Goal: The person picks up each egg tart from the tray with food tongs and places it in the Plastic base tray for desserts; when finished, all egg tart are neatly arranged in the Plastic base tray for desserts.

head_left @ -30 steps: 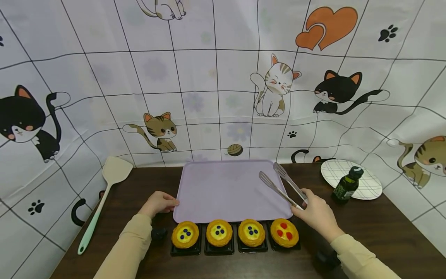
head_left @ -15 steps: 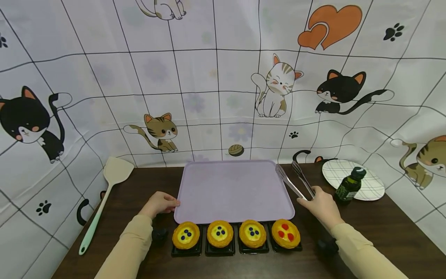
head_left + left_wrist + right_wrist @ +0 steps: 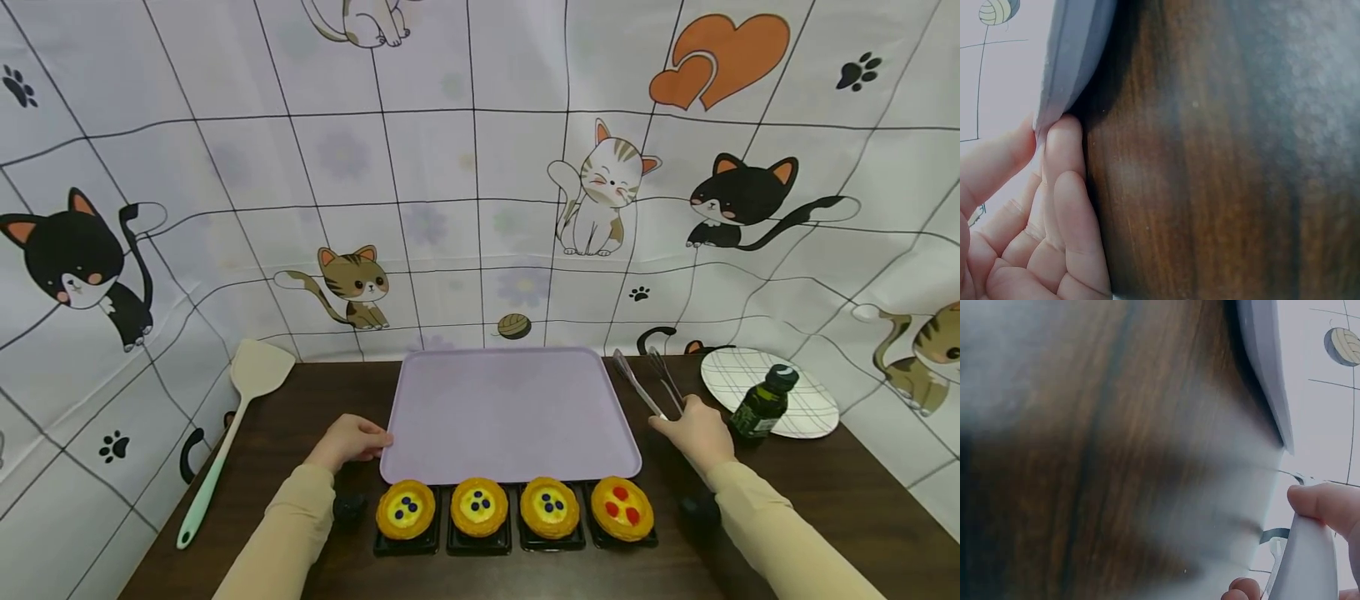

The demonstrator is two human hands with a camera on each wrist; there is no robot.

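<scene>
A lilac rectangular tray (image 3: 510, 417) lies flat on the dark wooden table. My left hand (image 3: 348, 442) pinches its left edge; in the left wrist view, thumb and fingertips meet at the tray's rim (image 3: 1079, 56). To the right of the tray, my right hand (image 3: 697, 433) grips metal tongs (image 3: 636, 385), their two arms spread apart and pointing away from me. The right wrist view shows the thumb on a pale tongs handle (image 3: 1307, 562). Along the tray's near edge are egg tarts in black holders: three with blue dots, like this tart (image 3: 480, 507), and one with red dots (image 3: 622, 508).
A spatula (image 3: 258, 371) with a cream head and green handle lies at the left. At the back right, a dark green bottle (image 3: 761, 408) stands before a white gridded plate (image 3: 727, 375). A cat-print wall covering (image 3: 450, 167) rises behind the table.
My right hand has carried the tongs rightward, from over the tray's right side to beside it, and their arms have come closer together. My left hand stays at the tray's edge.
</scene>
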